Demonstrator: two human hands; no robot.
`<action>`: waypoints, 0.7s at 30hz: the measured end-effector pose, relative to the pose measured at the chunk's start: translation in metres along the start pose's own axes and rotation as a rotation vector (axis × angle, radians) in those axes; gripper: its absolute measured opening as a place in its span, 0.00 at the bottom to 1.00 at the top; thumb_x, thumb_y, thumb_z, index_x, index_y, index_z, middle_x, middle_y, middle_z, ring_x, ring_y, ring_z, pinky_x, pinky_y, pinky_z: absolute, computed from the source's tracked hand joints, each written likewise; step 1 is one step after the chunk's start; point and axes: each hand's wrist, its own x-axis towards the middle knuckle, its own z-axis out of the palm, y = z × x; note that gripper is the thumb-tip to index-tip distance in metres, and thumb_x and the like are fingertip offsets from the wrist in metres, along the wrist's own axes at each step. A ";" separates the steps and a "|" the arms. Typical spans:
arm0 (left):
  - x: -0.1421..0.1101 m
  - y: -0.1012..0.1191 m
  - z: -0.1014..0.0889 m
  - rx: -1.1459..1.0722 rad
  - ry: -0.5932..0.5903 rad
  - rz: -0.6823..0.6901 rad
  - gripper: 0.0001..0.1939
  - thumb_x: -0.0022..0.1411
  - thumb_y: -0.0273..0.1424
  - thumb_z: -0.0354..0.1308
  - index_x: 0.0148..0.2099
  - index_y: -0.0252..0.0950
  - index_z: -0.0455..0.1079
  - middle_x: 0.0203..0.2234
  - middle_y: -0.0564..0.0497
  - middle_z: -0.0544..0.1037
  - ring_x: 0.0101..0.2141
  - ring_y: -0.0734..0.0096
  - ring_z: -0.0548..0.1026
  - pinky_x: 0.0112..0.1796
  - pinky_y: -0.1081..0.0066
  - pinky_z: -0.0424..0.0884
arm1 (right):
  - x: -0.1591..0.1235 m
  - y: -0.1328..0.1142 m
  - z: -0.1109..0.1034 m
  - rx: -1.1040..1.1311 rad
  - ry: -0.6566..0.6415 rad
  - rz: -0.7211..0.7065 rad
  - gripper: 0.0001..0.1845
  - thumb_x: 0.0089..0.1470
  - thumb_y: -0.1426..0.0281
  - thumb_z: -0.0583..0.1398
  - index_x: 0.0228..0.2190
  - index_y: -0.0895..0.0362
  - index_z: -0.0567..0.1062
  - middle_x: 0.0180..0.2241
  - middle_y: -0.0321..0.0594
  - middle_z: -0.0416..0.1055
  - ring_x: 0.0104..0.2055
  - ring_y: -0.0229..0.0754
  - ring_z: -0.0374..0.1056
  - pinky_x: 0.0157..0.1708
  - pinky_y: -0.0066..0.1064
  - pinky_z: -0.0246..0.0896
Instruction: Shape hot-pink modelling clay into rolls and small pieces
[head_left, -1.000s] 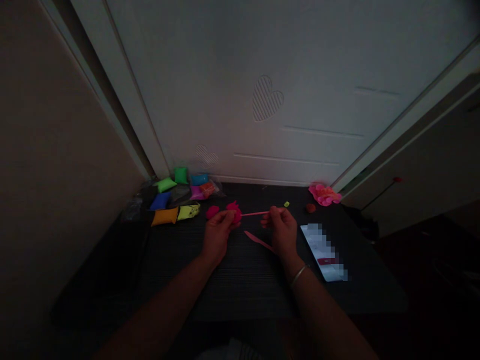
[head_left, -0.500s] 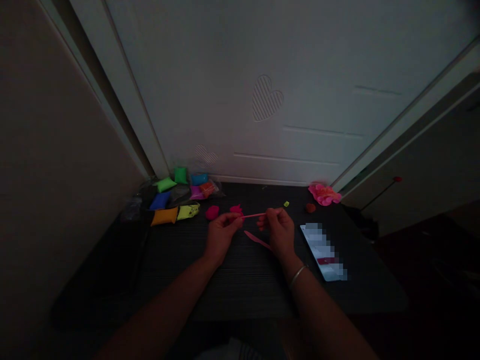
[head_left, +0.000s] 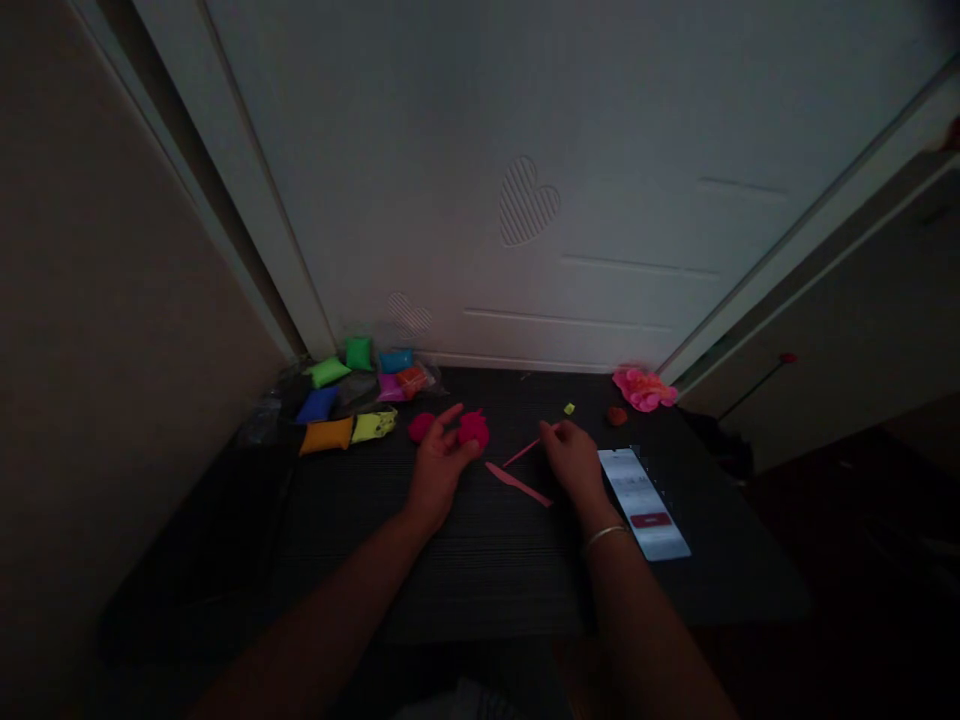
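Observation:
My left hand (head_left: 436, 470) has its thumb and some fingers around a bright pink clay ball (head_left: 473, 430) with a jagged top, while its index finger sticks out. Behind those fingers lies a second pink clay lump (head_left: 421, 427), partly hidden. My right hand (head_left: 571, 460) is closed on one end of a thin pink stick (head_left: 522, 453), which slants down to the left toward the table. Just below the stick, a pink plastic knife (head_left: 517, 483) rests on the dark table (head_left: 480, 580).
Several coloured clay packets (head_left: 326, 434) lie at the back left. On the right are a lit phone (head_left: 646, 505), a brownish-red lump (head_left: 616, 415), a pink flower-like piece (head_left: 643, 388) and a small yellow bit (head_left: 569, 408). A white panel (head_left: 420, 200) rises behind the table.
My left hand has let go of the pink stick and taken the pink clay ball. The stick, still in my right hand, has tilted downward. More of the knife shows.

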 end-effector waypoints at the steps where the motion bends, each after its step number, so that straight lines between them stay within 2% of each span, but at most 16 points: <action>1: 0.001 -0.001 0.000 -0.002 -0.001 -0.010 0.31 0.43 0.27 0.62 0.52 0.36 0.59 0.30 0.51 0.75 0.31 0.72 0.72 0.38 0.68 0.66 | -0.001 -0.001 -0.001 -0.118 -0.008 -0.007 0.18 0.49 0.56 0.50 0.24 0.57 0.70 0.24 0.43 0.71 0.31 0.46 0.69 0.29 0.32 0.57; 3: 0.002 -0.003 -0.001 0.003 0.007 -0.019 0.26 0.43 0.27 0.62 0.47 0.34 0.63 0.32 0.49 0.75 0.33 0.71 0.72 0.39 0.67 0.65 | -0.003 -0.004 -0.001 -0.263 -0.020 0.003 0.19 0.51 0.57 0.49 0.28 0.57 0.71 0.29 0.46 0.72 0.35 0.49 0.69 0.32 0.34 0.57; 6: 0.003 -0.004 -0.001 0.028 0.028 -0.011 0.21 0.43 0.28 0.62 0.42 0.32 0.66 0.33 0.48 0.75 0.35 0.69 0.72 0.39 0.67 0.65 | -0.007 -0.008 -0.001 -0.364 -0.036 0.031 0.20 0.52 0.56 0.48 0.32 0.57 0.71 0.31 0.47 0.73 0.37 0.50 0.69 0.32 0.35 0.57; 13: 0.001 0.000 0.001 0.064 0.073 -0.046 0.18 0.42 0.30 0.63 0.38 0.32 0.68 0.30 0.49 0.75 0.31 0.71 0.72 0.36 0.67 0.67 | -0.009 -0.006 0.001 -0.379 0.017 -0.007 0.20 0.51 0.57 0.49 0.37 0.59 0.69 0.33 0.49 0.71 0.35 0.50 0.68 0.30 0.35 0.57; 16: 0.001 0.002 0.001 0.070 0.080 -0.056 0.18 0.41 0.29 0.64 0.38 0.32 0.69 0.29 0.50 0.76 0.30 0.72 0.73 0.36 0.69 0.67 | -0.010 -0.006 0.002 -0.307 0.141 -0.119 0.19 0.52 0.60 0.50 0.40 0.59 0.68 0.37 0.49 0.69 0.35 0.46 0.67 0.31 0.33 0.56; 18: 0.001 0.002 0.001 0.060 0.072 -0.065 0.18 0.41 0.29 0.64 0.38 0.33 0.68 0.29 0.50 0.76 0.30 0.72 0.73 0.36 0.69 0.68 | -0.012 -0.008 0.004 -0.204 0.186 -0.250 0.17 0.53 0.61 0.50 0.37 0.58 0.70 0.35 0.46 0.69 0.34 0.43 0.66 0.31 0.31 0.56; 21: 0.001 0.002 0.001 0.028 0.046 -0.073 0.19 0.42 0.30 0.64 0.40 0.33 0.68 0.30 0.50 0.76 0.31 0.72 0.73 0.35 0.70 0.68 | -0.018 -0.016 0.008 0.019 0.089 -0.438 0.15 0.53 0.62 0.50 0.29 0.56 0.73 0.28 0.40 0.68 0.30 0.39 0.65 0.29 0.29 0.56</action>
